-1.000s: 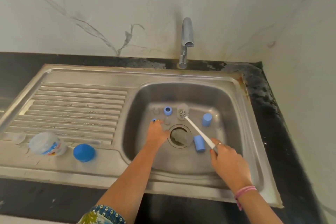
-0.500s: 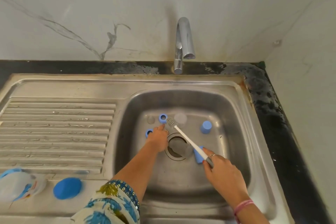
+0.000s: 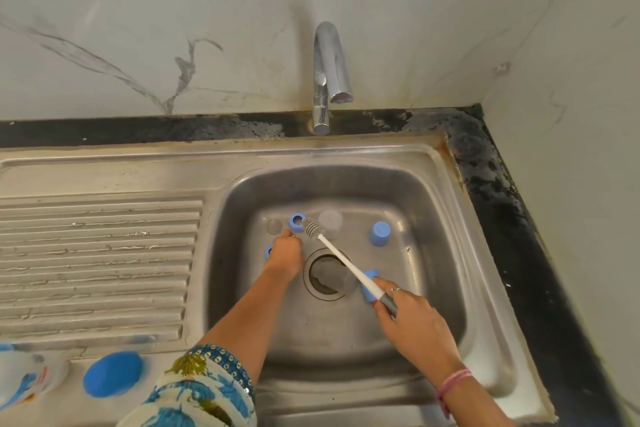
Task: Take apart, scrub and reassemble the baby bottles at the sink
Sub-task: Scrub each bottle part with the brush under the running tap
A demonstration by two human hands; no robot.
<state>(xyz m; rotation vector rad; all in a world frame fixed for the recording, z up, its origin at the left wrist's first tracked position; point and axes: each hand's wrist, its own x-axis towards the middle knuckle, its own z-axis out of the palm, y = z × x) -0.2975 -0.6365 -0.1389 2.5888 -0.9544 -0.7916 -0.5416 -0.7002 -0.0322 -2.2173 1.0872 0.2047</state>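
So the long white-handled bottle brush with grey bristles (image 3: 343, 258) runs diagonally over the drain (image 3: 327, 273), bristle end pointing up-left toward a blue screw ring (image 3: 296, 220). My right hand (image 3: 414, 324) is wrapped around its grey grip. My left hand (image 3: 285, 253) is curled down on the steel sink basin (image 3: 433, 218) floor; can't tell what it's got.

Left hand (image 3: 284, 255) covers most of blue ring (image 3: 268, 252) on basin floor; whether fingers grip anything cannot be told. Right hand (image 3: 412, 315) and brush handle (image 3: 349, 265) hide part of blue cap (image 3: 370, 284) beside drain. Clear bottle (image 3: 27, 383) cut off by left edge, label unreadable. Both forearms cut off by bottom edge.
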